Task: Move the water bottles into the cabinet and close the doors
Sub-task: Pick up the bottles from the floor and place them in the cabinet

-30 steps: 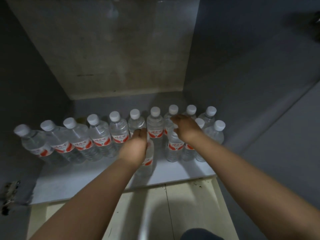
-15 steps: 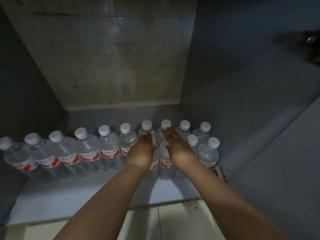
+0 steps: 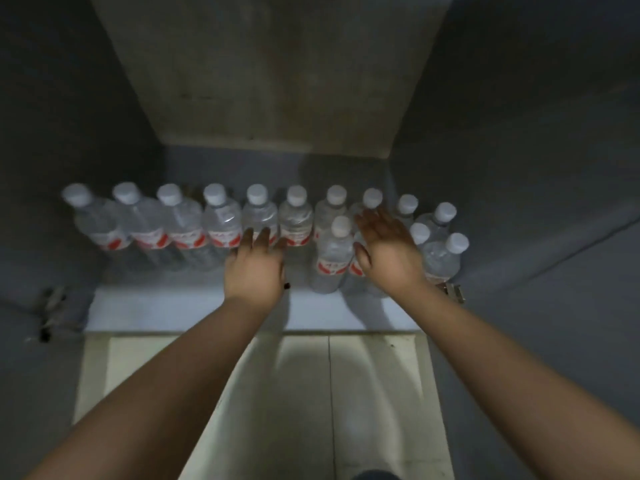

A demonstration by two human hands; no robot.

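Head view: both hands have let go, left hand (image 3: pixel 254 268) and right hand (image 3: pixel 388 249) now spread, grip empty; the front water bottle (image 3: pixel 330 259) stands between them on the cabinet shelf (image 3: pixel 180 311), doors unclosed.

Open hands (image 3: pixel 254 268) near seemingly upright bottles (image 3: pixel 221 223)

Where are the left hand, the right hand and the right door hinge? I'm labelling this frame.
left hand (image 3: pixel 254 268), head view, back of the hand.
right hand (image 3: pixel 386 249), head view, back of the hand.
right door hinge (image 3: pixel 453 292), head view, metal plate.
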